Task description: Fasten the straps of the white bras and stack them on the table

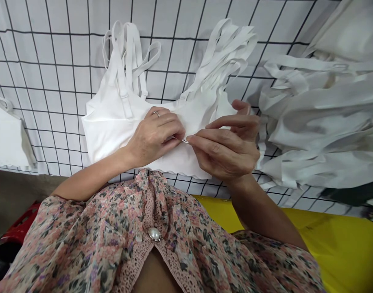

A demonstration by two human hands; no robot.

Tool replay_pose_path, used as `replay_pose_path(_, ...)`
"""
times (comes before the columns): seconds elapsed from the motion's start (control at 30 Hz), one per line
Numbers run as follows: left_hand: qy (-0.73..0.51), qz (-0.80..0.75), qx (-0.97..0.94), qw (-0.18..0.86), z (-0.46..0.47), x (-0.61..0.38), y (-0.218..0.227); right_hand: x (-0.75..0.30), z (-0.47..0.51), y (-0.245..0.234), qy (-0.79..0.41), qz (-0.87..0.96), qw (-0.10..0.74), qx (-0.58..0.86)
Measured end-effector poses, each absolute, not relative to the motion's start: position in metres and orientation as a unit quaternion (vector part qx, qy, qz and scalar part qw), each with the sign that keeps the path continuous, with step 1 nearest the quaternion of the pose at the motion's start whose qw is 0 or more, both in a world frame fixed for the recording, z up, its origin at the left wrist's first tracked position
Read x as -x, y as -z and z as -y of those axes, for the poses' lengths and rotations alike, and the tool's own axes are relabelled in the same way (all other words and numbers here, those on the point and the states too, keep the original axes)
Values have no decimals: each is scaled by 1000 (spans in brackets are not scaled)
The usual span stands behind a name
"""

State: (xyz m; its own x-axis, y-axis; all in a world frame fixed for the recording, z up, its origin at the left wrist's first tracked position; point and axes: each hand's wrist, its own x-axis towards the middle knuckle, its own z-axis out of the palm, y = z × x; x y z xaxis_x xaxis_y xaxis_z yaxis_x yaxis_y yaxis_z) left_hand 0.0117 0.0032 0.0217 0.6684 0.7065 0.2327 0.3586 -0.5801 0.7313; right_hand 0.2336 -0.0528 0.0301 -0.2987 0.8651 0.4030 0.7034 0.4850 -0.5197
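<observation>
A stack of white bras [110,130] lies in front of me on a grid-patterned cloth, with the straps fanned out away from me. My left hand [157,132], a ring on one finger, rests over the middle of the top bra with its thumb and fingers pinched together. Close beside it, my right hand [227,142] pinches with thumb and forefinger, its other fingers raised. Between the fingertips of both hands shows a tiny white piece with a dark edge [185,141], too small to name.
A heap of white bras [323,114] lies at the right. Part of another white garment [7,136] is at the left edge. The grid-patterned cloth [79,49] covers the table. Yellow material [341,244] shows below at the right, and a red plastic item [23,224] at lower left.
</observation>
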Motion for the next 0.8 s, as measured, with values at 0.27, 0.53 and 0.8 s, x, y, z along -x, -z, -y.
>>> replay_pose_path(0.27,-261,-314,-851,331,-3,-12,-22,-229,50,-29,-112,788,405,450)
replay_pose_path(0.53,-266,-304,-850,339,-4,-10,-21,-237,55,-20,-83,804,316,498)
replay_pose_path(0.8,-252,-304,-839,374,-5,-8,-25,-241,64,-12,-117,798,275,524)
